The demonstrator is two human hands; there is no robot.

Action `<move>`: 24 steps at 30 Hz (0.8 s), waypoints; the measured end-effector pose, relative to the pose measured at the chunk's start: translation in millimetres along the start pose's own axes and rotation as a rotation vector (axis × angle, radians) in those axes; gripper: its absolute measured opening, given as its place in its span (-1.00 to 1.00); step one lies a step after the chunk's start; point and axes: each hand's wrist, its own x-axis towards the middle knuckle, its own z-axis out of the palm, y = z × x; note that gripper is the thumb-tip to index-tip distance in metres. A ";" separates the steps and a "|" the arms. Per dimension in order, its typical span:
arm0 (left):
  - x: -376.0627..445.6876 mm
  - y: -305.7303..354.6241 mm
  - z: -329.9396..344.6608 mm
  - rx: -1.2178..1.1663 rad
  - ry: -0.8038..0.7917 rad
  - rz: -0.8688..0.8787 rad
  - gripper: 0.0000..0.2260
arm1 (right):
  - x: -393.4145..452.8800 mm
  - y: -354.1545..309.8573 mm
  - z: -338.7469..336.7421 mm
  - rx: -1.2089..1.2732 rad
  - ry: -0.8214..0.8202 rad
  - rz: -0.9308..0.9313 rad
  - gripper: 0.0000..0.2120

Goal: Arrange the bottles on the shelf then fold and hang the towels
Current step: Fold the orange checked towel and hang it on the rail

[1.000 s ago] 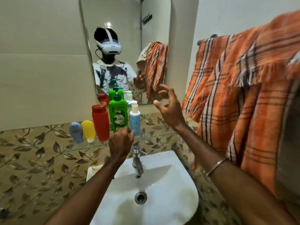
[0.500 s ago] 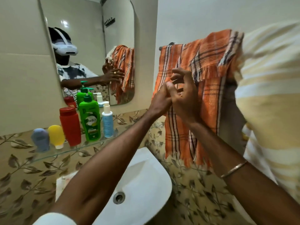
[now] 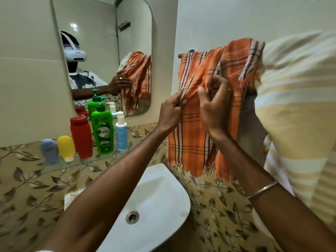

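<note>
Clearly we have a soft, light orange towel [image 3: 192, 131] bunched on the rail [image 3: 187, 52]; our left hand [image 3: 169, 115] pinches a fold, our right hand [image 3: 214, 108] a nearby edge, where it should spread best. Behind it, the rail and the striped towel [image 3: 294, 110] are largely hidden or cropped.

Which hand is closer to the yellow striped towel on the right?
Right. The right hand grips the orange towel just beside the yellow striped towel; the left hand pinches the orange towel farther away, toward the sink side.
</note>
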 end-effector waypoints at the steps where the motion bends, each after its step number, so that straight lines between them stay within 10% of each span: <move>1: -5.4 2.3 -3.7 0.009 -0.029 0.007 -0.84 | -0.7 -1.7 4.4 0.017 0.004 0.034 -0.55; 7: -39.1 17.6 -23.5 -0.066 -0.173 -0.076 -0.86 | -3.8 -16.4 18.2 0.056 -0.093 0.194 -0.16; 15: -69.1 13.6 -34.8 -0.058 -0.341 -0.207 -0.79 | -8.6 -14.0 10.3 0.157 -0.168 0.425 -0.41; 24: -61.0 14.7 -20.8 -0.162 0.168 -0.305 -0.58 | -12.6 7.3 -20.7 0.201 -0.246 0.435 -0.43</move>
